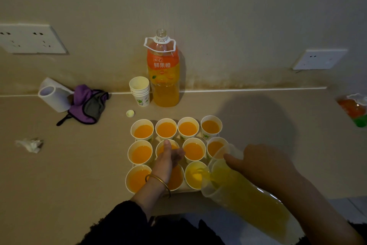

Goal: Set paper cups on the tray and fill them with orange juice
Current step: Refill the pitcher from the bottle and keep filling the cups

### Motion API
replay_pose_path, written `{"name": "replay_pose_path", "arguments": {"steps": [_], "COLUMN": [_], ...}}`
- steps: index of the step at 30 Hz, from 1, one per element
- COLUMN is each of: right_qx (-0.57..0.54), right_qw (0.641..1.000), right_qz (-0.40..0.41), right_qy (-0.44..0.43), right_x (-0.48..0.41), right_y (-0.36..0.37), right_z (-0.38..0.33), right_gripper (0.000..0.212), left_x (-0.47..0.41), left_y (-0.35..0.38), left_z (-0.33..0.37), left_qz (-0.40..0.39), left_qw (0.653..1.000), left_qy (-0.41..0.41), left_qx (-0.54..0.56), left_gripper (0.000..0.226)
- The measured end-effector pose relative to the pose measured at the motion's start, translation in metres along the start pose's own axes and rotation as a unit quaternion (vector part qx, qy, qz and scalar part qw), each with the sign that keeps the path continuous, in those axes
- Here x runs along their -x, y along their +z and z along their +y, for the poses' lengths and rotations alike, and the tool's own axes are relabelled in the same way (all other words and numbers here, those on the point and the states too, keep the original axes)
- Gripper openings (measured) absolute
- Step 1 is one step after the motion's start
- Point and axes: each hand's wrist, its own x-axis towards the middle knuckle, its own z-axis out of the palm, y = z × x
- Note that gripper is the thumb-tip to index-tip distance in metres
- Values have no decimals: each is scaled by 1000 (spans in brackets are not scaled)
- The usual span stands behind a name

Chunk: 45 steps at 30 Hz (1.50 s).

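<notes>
Now right hand (264, 163) grips tilted pitcher (238, 191), pouring juice into front cup (196, 175); left hand (168, 157) loosely open, empty, over cups.

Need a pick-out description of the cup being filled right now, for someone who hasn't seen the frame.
Start at the tall orange juice bottle against the wall; just in front of it is a grid of paper cups on a tray. Go to the nearest row, third from the left: that cup sits under the pitcher tilted by the right hand. Its juice is paler and shallower than its neighbours'.
</notes>
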Motion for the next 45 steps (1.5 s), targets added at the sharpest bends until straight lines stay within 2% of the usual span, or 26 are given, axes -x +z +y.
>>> {"name": "replay_pose_path", "arguments": {"steps": [45], "right_qx": [-1], "right_qw": [1000], "right_qz": [16], "right_qy": [-12], "right_x": [-1], "right_y": [0], "right_z": [-2], "right_gripper": [46], "left_x": [-4], "left_y": [1], "left_z": [0], "left_qz": [6], "left_qw": [1000], "left_qy": [7], "left_qx": [6], "left_gripper": [65]}}
